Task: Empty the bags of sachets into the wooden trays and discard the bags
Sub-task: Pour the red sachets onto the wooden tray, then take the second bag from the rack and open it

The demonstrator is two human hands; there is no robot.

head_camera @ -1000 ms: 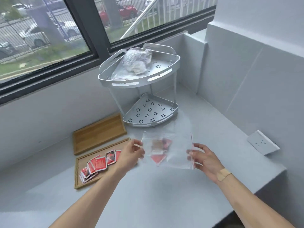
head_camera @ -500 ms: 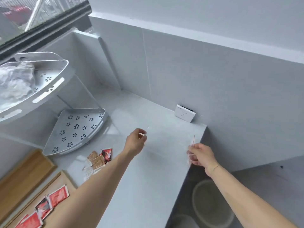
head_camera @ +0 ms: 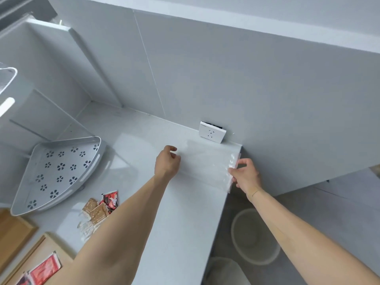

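since a moment ago the empty clear bag [head_camera: 207,167] has travelled to the counter's right edge, likely heading for the bin [head_camera: 255,236] below. right hand [head_camera: 245,176] pinches its sealed end; left hand [head_camera: 167,163] fingers curl, its grip unclear. loose sachets [head_camera: 98,210] lie near the wooden tray [head_camera: 30,256].

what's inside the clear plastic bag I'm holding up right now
Nothing shows inside the clear plastic zip bag, stretched between the left hand and right hand; the grey counter shows through it. Its edge under the right hand's fingers is covered.
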